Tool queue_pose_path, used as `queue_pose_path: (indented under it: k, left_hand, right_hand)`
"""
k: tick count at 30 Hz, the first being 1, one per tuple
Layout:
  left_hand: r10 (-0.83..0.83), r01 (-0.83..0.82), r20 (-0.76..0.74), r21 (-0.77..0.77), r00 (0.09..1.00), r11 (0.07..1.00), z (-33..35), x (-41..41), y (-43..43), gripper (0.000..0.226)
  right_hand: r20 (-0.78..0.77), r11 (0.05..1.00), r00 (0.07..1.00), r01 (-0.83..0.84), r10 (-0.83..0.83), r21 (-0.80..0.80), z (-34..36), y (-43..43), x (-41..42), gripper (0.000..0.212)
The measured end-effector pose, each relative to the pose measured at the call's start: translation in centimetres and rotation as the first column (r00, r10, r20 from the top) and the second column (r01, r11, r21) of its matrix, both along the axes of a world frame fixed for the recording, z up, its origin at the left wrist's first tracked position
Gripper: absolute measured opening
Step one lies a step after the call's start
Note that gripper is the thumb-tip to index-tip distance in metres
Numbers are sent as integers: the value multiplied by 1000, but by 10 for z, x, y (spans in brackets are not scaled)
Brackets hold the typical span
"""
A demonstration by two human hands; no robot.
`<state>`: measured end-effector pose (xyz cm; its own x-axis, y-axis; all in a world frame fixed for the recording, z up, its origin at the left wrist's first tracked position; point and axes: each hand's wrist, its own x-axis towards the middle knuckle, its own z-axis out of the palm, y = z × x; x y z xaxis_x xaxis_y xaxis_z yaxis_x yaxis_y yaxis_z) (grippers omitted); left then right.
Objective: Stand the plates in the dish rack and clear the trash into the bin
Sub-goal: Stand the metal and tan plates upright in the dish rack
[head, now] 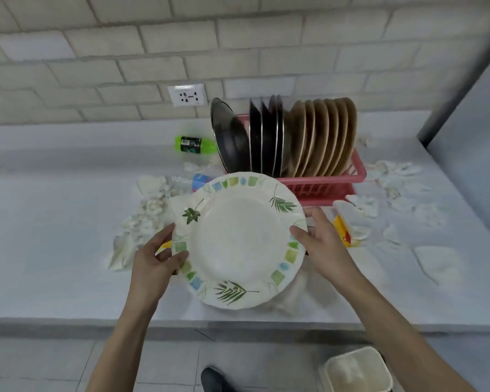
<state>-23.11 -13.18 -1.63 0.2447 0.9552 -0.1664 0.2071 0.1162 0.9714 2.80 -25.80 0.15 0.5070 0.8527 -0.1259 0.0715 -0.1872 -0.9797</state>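
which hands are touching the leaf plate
Touching, both: head view shows left hand and right hand with thumbs pressed on opposite rims of the leaf plate.

One wide-angle view, worn on the head, looks forward and steeply down at the bench from close above. The wall fills the upper frame and the floor the bottom edge. The left hand and right hand sit mid-frame.

Rear of counter: dish rack.
In front, plate; bottle left of rack; bin on floor, right.
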Motion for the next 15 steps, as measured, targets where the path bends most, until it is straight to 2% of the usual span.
queue_pose_path:
  k: [5,8,15]
  left_hand:
    - [-78,78,13,1,997,997,-7,59,-55,59]
    - [-125,125,15,-4,992,992,-12,94,-81,59]
    - [-311,311,22,-5,950,950,-10,170,-115,53]
  right_hand:
    - [32,996,996,89,-89,4,12,-70,46,21]
    - [103,990,985,139,-139,4,21,-101,68,28]
    - [288,975,932,224,-218,14,57,-140,124,26]
